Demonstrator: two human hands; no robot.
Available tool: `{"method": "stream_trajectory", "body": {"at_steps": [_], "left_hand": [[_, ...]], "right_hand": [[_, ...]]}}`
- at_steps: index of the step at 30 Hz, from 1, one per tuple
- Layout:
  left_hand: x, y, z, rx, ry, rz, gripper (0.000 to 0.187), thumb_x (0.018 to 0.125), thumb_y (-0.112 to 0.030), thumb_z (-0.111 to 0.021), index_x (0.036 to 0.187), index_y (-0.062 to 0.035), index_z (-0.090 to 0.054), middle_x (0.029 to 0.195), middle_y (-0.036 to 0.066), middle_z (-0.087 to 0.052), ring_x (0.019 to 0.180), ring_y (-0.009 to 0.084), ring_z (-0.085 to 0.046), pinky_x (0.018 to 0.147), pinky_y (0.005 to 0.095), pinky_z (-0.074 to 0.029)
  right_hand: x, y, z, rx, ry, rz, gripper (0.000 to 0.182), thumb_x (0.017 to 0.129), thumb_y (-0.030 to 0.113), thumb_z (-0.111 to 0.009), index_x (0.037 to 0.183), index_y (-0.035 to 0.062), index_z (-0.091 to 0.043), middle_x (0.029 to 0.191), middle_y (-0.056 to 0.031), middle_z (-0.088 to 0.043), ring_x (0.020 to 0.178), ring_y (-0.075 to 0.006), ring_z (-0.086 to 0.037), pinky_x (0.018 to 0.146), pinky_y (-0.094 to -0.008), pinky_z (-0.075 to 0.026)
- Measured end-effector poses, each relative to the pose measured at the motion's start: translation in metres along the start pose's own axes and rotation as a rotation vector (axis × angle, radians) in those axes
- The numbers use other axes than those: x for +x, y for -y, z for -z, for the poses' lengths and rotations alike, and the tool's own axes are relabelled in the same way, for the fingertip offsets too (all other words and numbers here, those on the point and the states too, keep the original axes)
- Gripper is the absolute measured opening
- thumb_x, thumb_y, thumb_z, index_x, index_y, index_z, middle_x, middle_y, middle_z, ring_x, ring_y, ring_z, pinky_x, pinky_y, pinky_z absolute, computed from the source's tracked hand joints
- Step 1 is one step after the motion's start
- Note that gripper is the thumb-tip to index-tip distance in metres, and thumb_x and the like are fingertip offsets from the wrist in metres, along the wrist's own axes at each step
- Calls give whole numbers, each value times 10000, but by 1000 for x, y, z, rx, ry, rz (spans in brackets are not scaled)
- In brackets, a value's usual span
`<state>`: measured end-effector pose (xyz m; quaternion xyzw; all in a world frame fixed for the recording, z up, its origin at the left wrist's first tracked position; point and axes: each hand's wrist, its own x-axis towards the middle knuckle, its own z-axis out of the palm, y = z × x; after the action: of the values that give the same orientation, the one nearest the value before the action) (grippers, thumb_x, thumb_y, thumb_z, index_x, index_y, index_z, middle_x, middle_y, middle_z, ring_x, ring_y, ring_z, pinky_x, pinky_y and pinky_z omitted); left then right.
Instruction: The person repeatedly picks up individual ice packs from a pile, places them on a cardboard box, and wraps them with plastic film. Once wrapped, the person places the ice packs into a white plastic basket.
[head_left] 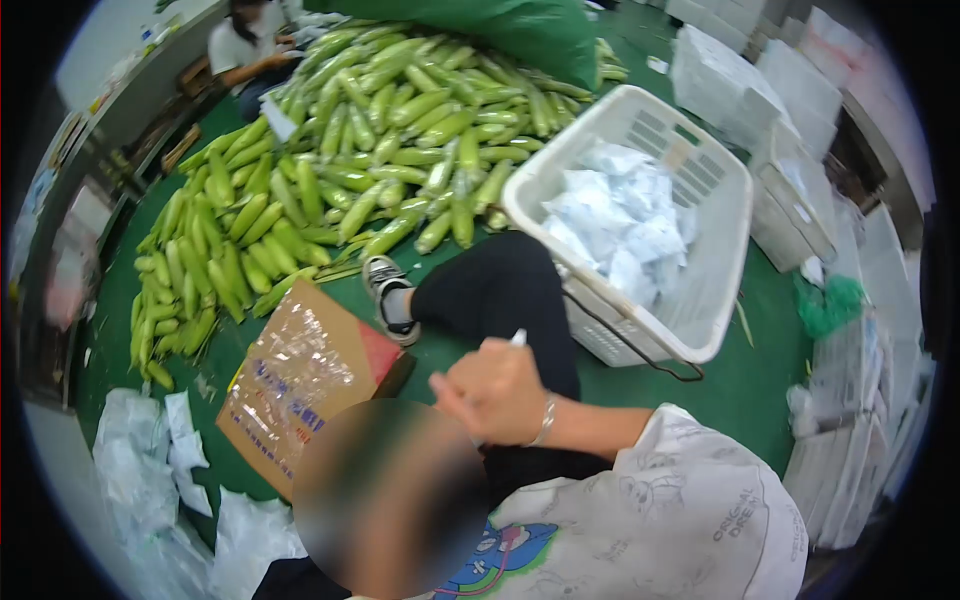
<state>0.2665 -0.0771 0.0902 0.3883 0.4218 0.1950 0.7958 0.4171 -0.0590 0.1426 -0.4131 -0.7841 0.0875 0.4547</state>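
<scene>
My right hand (495, 390), with a bracelet at its wrist, is closed in front of my body over my dark trouser leg. From the top of the fist pokes the white tip of a slim, stick-like thing (518, 338); the rest is hidden in the fingers. A round blurred patch covers the area left of it. Skin tones show there, perhaps my left arm, but the fingers of my left hand cannot be made out. Nearest to my hands lies a cardboard box (285, 375) with printing and shiny clear film or tape on it.
Ahead is a large pile of green ears of corn (400, 120), many in clear wrap. A white plastic basket (725, 280) holds pale packets (625, 215). Clear plastic bags (135, 450) lie left. White crates (790, 200) line the right. Another person (245, 50) sits at the back left.
</scene>
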Motion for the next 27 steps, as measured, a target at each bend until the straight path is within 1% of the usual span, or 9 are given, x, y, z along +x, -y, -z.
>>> {"method": "stream_trajectory", "body": {"at_steps": [2,6,8,10,12,13,19,24,27], "left_hand": [[38,-26,-35,216,115,-151,582,1007,-514,-340,1252,-21,-531,942,137,-664,770,224,-663,632,331,-539],[33,-77,-143,570,-169,-941,515,940,-317,-600,1315,15,-479,1163,190,-606,986,241,-625,782,341,-541],[23,-80,-141,894,-47,-1170,587,868,-184,-685,1361,18,-440,1245,220,-555,1111,279,-579,841,362,-526],[-13,-72,-119,524,129,-878,526,869,-139,-679,1334,11,-484,1185,178,-607,1047,266,-631,844,351,-523],[-58,-60,-71,455,-137,-834,356,876,-106,-662,1205,11,-591,1061,132,-668,958,223,-665,831,331,-523],[-84,-52,-40,483,-446,-845,280,877,-90,-656,1136,11,-622,1003,113,-681,923,193,-666,819,314,-522],[-310,70,34,80,-2036,-746,128,935,-82,-587,963,29,-644,799,65,-656,740,127,-626,712,252,-503],[-324,162,-1,-87,-2405,-622,111,939,-103,-580,916,1,-610,766,22,-577,660,106,-519,619,243,-426],[-250,151,-10,193,-2516,-433,178,836,-72,-641,995,-13,-587,957,111,-552,870,214,-533,752,327,-428]], "right_hand": [[16,-6,57,-126,-110,23,189,738,89,-724,600,85,-596,550,-59,-556,452,-233,-513,475,-344,-375],[37,-45,171,-392,-310,-246,161,797,161,-668,649,99,-659,580,-100,-603,518,-264,-596,523,-376,-454],[58,-88,212,-817,-188,-363,346,892,281,-608,649,37,-649,605,-153,-615,599,-347,-628,570,-419,-485],[38,-174,227,-975,94,-377,325,906,317,-603,1007,10,-641,850,-218,-658,799,-403,-621,714,-468,-489],[-6,-228,203,-765,221,-116,421,910,200,-617,1245,-41,-535,1257,-257,-566,1128,-406,-558,952,-436,-456],[-11,-220,176,-450,200,-263,430,917,151,-602,1290,-42,-514,1288,-238,-564,1165,-352,-568,991,-414,-440],[14,-47,15,286,348,-241,270,889,5,-554,1155,-34,-573,1020,-154,-655,951,-216,-634,867,-323,-483],[31,20,-75,472,719,-1,242,853,-24,-594,1095,-31,-596,914,-145,-677,839,-220,-672,777,-310,-517],[8,32,-128,554,964,92,186,843,-6,-620,1027,-24,-619,846,-137,-679,775,-232,-686,709,-318,-530]]}}
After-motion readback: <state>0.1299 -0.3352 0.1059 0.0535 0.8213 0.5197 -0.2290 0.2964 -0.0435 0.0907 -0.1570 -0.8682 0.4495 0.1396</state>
